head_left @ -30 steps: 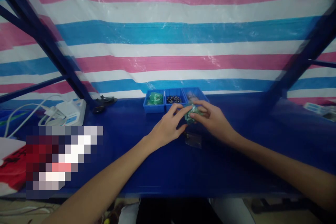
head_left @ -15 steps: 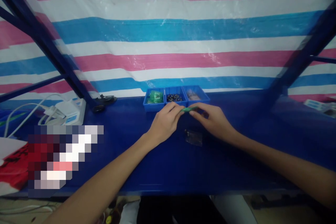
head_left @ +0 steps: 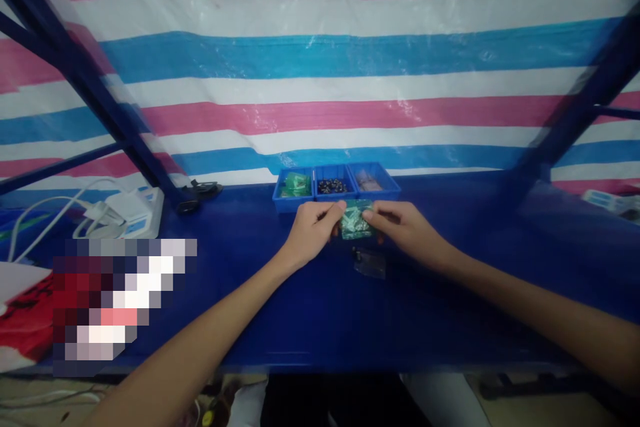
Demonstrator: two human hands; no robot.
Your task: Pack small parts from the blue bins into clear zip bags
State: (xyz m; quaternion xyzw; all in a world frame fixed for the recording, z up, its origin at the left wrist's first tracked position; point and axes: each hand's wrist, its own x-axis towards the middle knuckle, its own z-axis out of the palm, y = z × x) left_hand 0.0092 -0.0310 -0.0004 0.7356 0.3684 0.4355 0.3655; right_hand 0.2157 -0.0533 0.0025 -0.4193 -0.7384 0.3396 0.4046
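Note:
Between my two hands is a small green plastic packet (head_left: 357, 221), its face turned up toward me, with small light pieces showing through. My left hand (head_left: 314, 232) pinches its left edge between thumb and fingers. On the other side, my right hand (head_left: 403, 232) grips the right edge with the thumb on top. Below the packet a small clear plastic bag (head_left: 370, 264) lies on the blue table (head_left: 310, 320), with a tiny dark piece at its upper left corner.
Behind my hands stand three joined blue bins: one with green packets (head_left: 295, 183), one with small dark parts (head_left: 331, 185), one with clear bags (head_left: 367, 180). A white power strip (head_left: 145, 213) with cables and a red bag (head_left: 30, 313) are at left.
The green packet has tipped from edge-on to face-up, so its front now shows. Both hands have turned with it, thumbs now on top.

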